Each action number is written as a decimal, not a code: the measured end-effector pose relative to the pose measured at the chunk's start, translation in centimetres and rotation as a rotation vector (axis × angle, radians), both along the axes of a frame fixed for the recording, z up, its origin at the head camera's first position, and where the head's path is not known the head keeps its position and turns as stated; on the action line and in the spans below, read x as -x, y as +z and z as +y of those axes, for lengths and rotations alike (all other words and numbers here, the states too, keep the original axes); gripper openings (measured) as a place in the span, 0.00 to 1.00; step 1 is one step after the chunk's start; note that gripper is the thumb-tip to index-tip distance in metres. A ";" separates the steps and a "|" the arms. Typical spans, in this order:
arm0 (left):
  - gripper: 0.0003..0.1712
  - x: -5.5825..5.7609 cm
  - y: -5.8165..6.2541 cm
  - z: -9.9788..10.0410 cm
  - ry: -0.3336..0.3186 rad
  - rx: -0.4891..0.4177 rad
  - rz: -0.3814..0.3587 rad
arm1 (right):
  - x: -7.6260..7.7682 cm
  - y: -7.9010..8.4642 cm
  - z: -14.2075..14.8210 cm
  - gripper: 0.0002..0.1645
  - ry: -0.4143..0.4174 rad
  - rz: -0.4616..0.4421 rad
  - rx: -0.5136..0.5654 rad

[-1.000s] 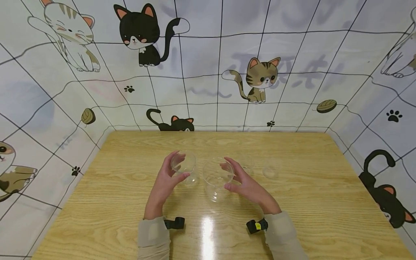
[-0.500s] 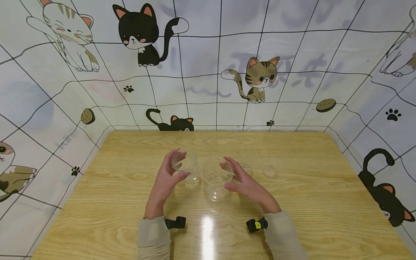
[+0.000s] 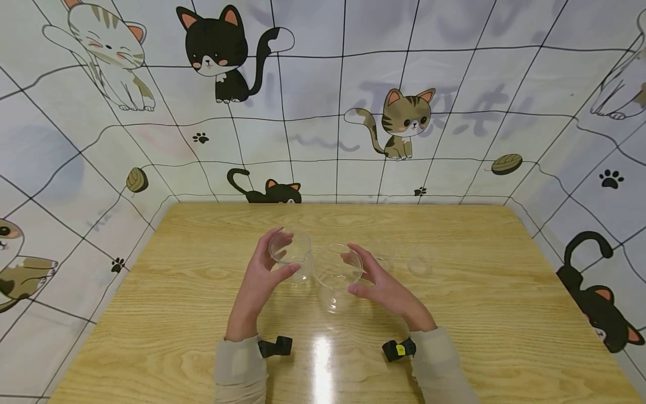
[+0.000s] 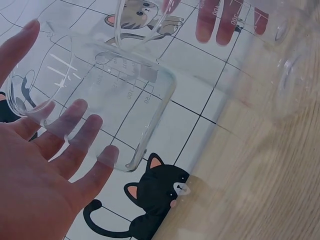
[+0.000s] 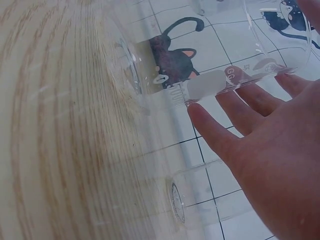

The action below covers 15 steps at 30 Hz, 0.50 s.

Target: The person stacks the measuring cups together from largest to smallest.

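My left hand [image 3: 259, 286] grips a small clear beaker [image 3: 303, 271] from its left side, fingers behind and thumb in front. In the left wrist view the beaker [image 4: 120, 100] shows printed graduation marks, and its base is off the table. To its right stands a larger clear beaker [image 3: 333, 289] on the table. My right hand [image 3: 387, 289] holds the larger beaker from the right, thumb in front and fingers behind. In the right wrist view its printed wall [image 5: 207, 84] lies against the fingertips. Seen from above, the two rims nearly meet.
Behind and right of my right hand stand two smaller clear vessels: one [image 3: 386, 258] partly behind the hand, another [image 3: 420, 264] farther right. Both are faint against the wooden table [image 3: 504, 314]. A cat-patterned wall [image 3: 313, 140] encloses the table's back and sides.
My left hand has risen slightly and shifted right with the small beaker, bringing it closer to the larger one. My right hand and the larger beaker have stayed in place.
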<state>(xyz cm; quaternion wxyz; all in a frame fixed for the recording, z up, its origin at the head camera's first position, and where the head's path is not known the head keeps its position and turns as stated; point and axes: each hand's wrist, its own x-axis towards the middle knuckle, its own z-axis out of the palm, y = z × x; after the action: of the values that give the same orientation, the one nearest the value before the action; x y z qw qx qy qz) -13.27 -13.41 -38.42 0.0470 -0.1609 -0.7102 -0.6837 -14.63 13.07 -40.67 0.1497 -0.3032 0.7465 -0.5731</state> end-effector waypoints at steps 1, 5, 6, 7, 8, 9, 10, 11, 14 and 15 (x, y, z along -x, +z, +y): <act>0.40 0.0 0.1 0.0 0.000 -0.004 0.001 | 0.0 0.0 0.0 0.44 -0.001 -0.001 -0.001; 0.40 -0.2 0.4 0.0 0.002 -0.018 0.008 | 0.0 0.0 0.0 0.44 -0.002 -0.002 -0.005; 0.40 -0.2 0.4 0.0 0.002 -0.023 0.009 | 0.0 0.0 0.0 0.44 -0.003 -0.005 -0.006; 0.40 -0.2 0.5 0.0 0.001 -0.027 0.012 | 0.0 0.0 0.0 0.44 -0.004 -0.006 -0.006; 0.40 -0.3 0.6 0.0 0.002 -0.030 0.014 | 0.0 -0.1 0.0 0.44 -0.004 -0.006 -0.007; 0.40 -0.3 0.7 0.0 0.002 -0.033 0.017 | 0.0 -0.1 0.1 0.44 -0.004 -0.007 -0.007; 0.40 -0.4 0.8 0.0 0.003 -0.036 0.021 | 0.0 -0.1 0.1 0.44 -0.005 -0.010 -0.007; 0.40 -0.4 0.9 0.0 0.004 -0.037 0.025 | 0.0 -0.1 0.1 0.44 -0.006 -0.013 -0.006; 0.40 -0.5 1.2 0.0 0.010 -0.040 0.033 | 0.0 -0.2 0.1 0.45 -0.010 -0.016 -0.010; 0.40 -0.5 1.2 0.0 0.010 -0.044 0.036 | 0.0 -0.2 0.1 0.45 -0.011 -0.017 -0.010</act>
<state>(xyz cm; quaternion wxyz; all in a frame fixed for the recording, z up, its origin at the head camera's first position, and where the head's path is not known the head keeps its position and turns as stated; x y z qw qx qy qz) -12.76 -13.38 -37.19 0.0666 -0.1683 -0.6950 -0.6959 -14.66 13.16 -40.85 0.1543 -0.2935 0.7497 -0.5727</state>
